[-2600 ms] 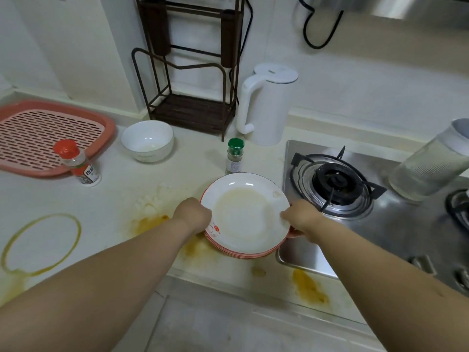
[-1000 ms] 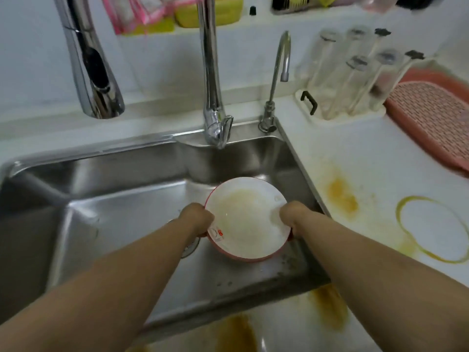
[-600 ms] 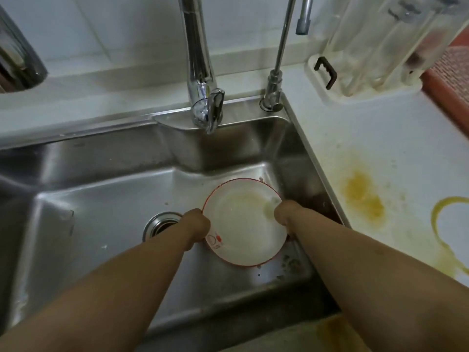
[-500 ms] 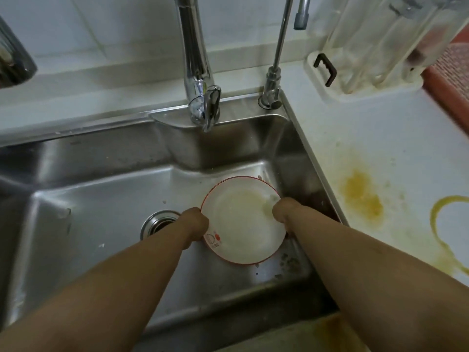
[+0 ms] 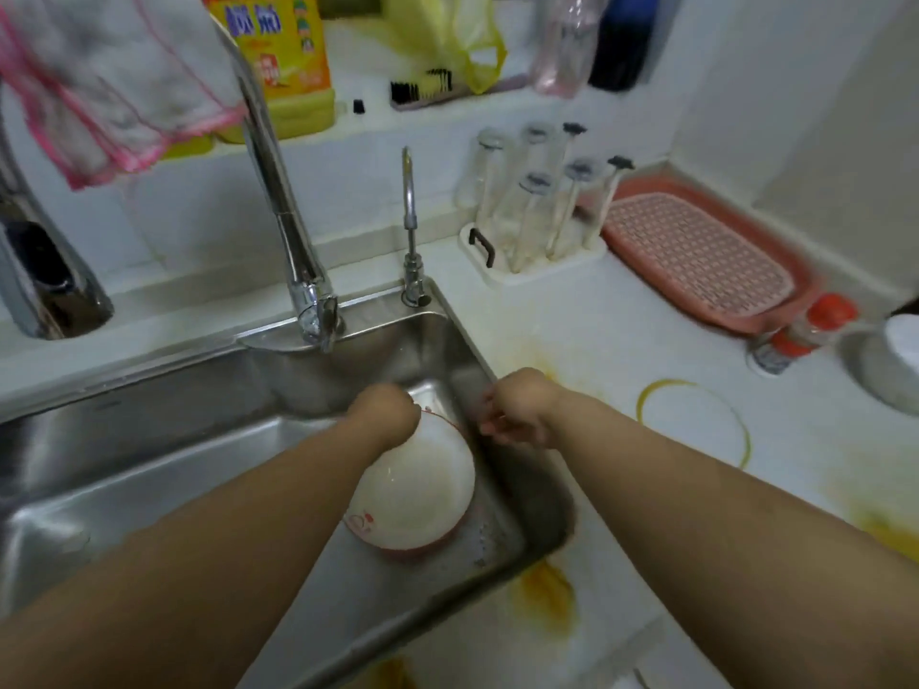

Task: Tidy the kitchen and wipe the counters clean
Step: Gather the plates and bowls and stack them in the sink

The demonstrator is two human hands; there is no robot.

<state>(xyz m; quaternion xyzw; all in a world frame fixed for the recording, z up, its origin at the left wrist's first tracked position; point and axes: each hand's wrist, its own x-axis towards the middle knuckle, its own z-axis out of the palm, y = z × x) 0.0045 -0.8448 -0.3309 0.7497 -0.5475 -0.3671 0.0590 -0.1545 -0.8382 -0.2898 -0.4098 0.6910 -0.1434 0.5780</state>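
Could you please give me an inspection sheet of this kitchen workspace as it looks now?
Surface: white counter with yellow-orange stains, one a ring.
Job's things: stack of red-rimmed plates inside the steel sink; white cloth with pink edging hangs above.
Clutter: red-capped spice jar, white bowl, pink draining tray, glass rack, yellow detergent bottle.
Hands: left hand at the far rim of the plates, grip unclear; right hand off the plates, fingers loose, holding nothing.
Cables: nothing seen.
Surroundings: two taps, white wall, ledge with a brush.
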